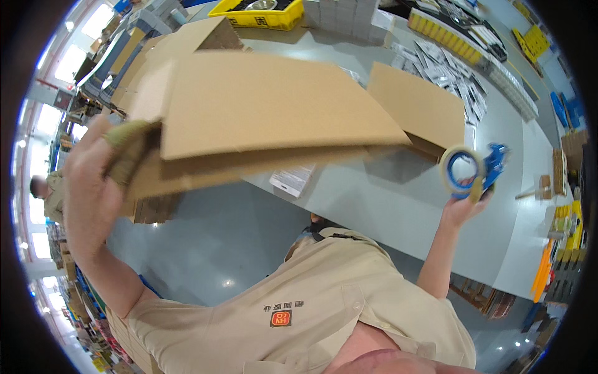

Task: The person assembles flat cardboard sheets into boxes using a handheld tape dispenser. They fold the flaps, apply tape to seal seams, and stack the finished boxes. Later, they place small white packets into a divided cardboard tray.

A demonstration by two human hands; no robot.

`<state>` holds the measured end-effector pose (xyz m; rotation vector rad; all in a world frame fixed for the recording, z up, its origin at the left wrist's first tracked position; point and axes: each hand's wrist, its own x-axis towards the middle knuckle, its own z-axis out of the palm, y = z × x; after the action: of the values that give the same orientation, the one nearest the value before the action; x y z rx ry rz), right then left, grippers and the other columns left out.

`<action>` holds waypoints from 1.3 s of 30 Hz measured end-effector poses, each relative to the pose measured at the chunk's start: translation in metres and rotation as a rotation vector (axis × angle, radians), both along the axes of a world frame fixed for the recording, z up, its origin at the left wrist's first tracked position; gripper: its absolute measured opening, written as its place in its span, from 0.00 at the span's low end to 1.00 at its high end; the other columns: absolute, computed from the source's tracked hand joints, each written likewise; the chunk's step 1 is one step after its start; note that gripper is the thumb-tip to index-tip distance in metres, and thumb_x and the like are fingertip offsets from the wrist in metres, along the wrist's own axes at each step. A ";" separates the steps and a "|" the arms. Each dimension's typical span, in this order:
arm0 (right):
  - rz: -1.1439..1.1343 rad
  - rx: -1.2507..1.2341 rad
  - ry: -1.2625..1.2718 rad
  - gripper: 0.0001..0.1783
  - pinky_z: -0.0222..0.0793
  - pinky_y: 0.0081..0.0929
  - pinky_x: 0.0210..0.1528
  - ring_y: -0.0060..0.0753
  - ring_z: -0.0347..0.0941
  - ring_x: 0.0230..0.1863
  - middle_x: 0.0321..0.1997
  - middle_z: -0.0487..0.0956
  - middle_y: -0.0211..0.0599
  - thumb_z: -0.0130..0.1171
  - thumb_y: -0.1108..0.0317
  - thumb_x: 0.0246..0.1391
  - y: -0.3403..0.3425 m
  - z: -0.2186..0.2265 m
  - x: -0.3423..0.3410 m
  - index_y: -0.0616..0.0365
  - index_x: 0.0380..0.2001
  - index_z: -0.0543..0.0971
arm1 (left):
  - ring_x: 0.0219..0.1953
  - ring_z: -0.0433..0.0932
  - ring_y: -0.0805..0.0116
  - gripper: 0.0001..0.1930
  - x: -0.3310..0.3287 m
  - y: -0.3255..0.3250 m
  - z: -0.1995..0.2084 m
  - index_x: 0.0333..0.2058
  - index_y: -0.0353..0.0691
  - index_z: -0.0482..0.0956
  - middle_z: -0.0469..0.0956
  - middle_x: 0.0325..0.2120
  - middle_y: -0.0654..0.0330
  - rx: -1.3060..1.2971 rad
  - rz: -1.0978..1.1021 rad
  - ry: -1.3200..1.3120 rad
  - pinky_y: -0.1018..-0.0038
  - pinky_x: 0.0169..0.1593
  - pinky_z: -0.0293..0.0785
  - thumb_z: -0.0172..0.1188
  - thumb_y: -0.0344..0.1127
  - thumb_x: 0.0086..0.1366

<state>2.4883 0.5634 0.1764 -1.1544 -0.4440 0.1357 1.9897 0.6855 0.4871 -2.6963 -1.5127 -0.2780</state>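
My left hand (93, 181), with olive-yellow coverings on some fingers, grips the left edge of a brown cardboard box (268, 106). The box is tilted above the table's near edge, its panels slightly apart and its outline partly blurred. In my right hand (464, 209), raised over the right part of the table, is a blue tape dispenser (495, 161) with a pale tape roll (447, 169) on it. Between the two, a brown cardboard panel (420, 109) slants upward; whether it belongs to the held box, I cannot tell.
On the grey table (367, 202) lie a white printed packet (293, 179) and a heap of silvery packets (448, 78). A yellow bin (265, 19) stands at the back. Stacked cardboard (156, 209) is below left. Another person (55, 194) is far left.
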 end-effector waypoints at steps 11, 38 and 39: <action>0.038 -0.294 0.183 0.17 0.65 0.19 0.29 0.18 0.69 0.29 0.31 0.75 0.27 0.65 0.61 0.59 -0.023 -0.061 -0.011 0.62 0.43 0.77 | 0.35 0.79 0.70 0.26 0.116 0.047 -0.226 0.66 0.39 0.63 0.78 0.34 0.60 -1.099 0.224 -0.674 0.74 0.42 0.76 0.55 0.36 0.72; 0.672 -0.826 -0.572 0.44 0.74 0.33 0.54 0.34 0.78 0.49 0.49 0.81 0.45 0.77 0.60 0.36 -0.071 0.098 -0.037 0.62 0.59 0.73 | 0.51 0.75 0.54 0.11 0.104 0.091 -0.302 0.39 0.38 0.80 0.79 0.46 0.57 -0.121 -1.155 -0.164 0.56 0.60 0.69 0.65 0.33 0.57; 0.738 -0.932 -0.638 0.43 0.74 0.32 0.53 0.34 0.79 0.47 0.47 0.82 0.46 0.77 0.61 0.35 -0.070 0.099 -0.033 0.62 0.58 0.74 | 0.52 0.76 0.54 0.10 0.102 0.088 -0.288 0.39 0.38 0.80 0.79 0.47 0.56 -0.212 -1.053 -0.178 0.57 0.62 0.67 0.64 0.34 0.59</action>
<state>2.4554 0.4934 0.2758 -1.8955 -1.4726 0.6775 2.0915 0.7731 0.1991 -3.4363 0.0262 -0.3874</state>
